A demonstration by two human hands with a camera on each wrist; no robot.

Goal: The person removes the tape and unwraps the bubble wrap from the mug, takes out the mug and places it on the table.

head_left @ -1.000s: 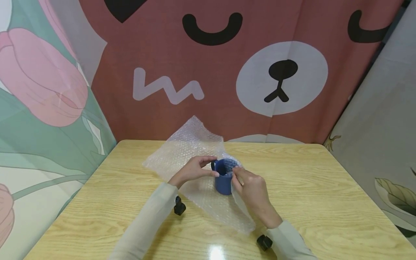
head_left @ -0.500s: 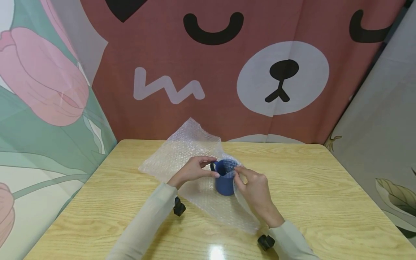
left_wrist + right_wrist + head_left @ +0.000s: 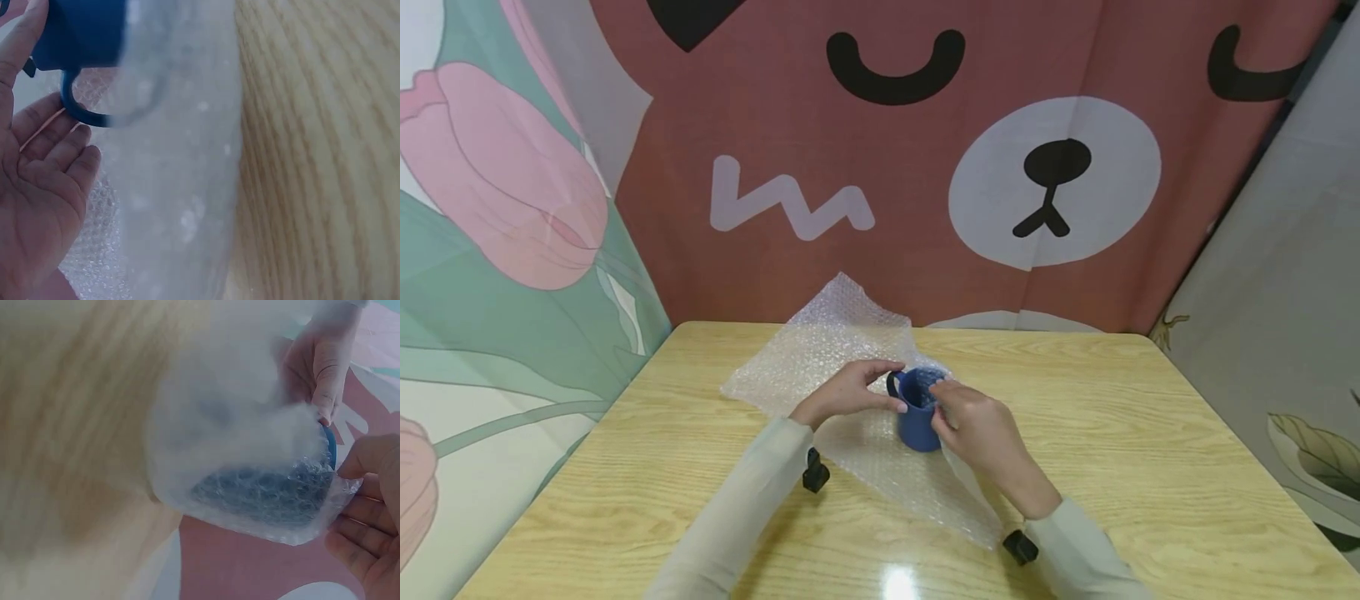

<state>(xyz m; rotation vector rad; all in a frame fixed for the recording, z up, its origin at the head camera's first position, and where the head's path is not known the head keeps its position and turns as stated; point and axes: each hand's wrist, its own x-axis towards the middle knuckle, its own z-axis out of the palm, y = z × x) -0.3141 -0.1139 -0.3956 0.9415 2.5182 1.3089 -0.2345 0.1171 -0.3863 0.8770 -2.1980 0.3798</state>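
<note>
A blue mug [image 3: 918,429] stands upright on a sheet of bubble wrap [image 3: 820,346], its handle toward the left. My left hand [image 3: 850,390] holds it, thumb at the near rim. In the left wrist view the other fingers [image 3: 53,134] lie by the handle [image 3: 87,117]. My right hand [image 3: 983,425] pinches a corner of the wrap at the mug's right rim and folds it over into the opening. From the right wrist, the wrap [image 3: 262,494] covers the mug's right side, blue showing through.
The wooden table [image 3: 1112,433] lies under the sheet. Part of the wrap spreads toward the back left, another part toward the front. A printed cloth [image 3: 910,167] hangs behind the table. Small black wrist cameras [image 3: 816,472] hang below both sleeves.
My right hand shifts slightly left over the rim, bringing the wrap's corner further into the mug's opening. The left hand stays at the mug almost unmoved.
</note>
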